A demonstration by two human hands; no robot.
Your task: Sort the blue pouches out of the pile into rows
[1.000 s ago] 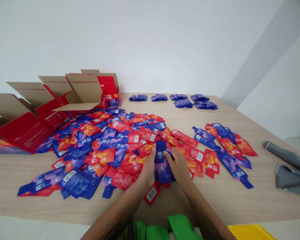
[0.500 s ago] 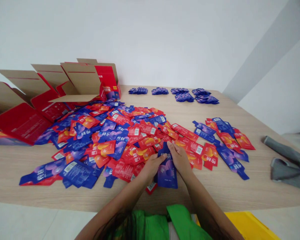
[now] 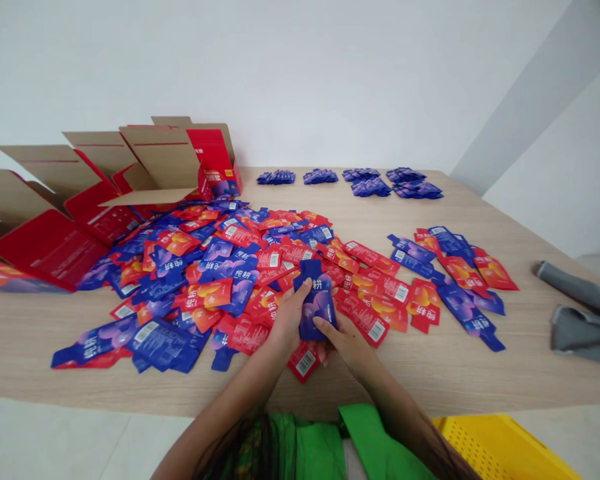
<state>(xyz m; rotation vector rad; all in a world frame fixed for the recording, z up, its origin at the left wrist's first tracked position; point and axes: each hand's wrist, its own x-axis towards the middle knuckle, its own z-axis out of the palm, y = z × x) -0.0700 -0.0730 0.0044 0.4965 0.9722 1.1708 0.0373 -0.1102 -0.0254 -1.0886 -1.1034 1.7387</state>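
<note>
Both of my hands grip blue pouches (image 3: 316,303), printed with purple fruit and white characters, above the table's front part. My left hand (image 3: 289,313) has its thumb across the upper left side of the front pouch. My right hand (image 3: 349,341) pinches the lower right edge, its thumb on the printed face and its fingers behind. Whether one pouch or a small stack is held, I cannot tell. Just below them a red pouch (image 3: 304,362) with a barcode lies on the table. A large mixed heap of red and blue pouches (image 3: 200,293) spreads to the left and behind.
Open red cartons (image 3: 55,247) stand at the left. Small stacks of blue pouches (image 3: 370,187) line the table's back. Loose pouches (image 3: 460,273) lie to the right, near a grey cloth item (image 3: 585,320). A yellow basket (image 3: 500,447) sits below the front edge of the table (image 3: 430,387).
The blue pouches have moved slightly up and left. My right hand has shifted from their top to their lower right edge, while my left hand has moved up their left side.
</note>
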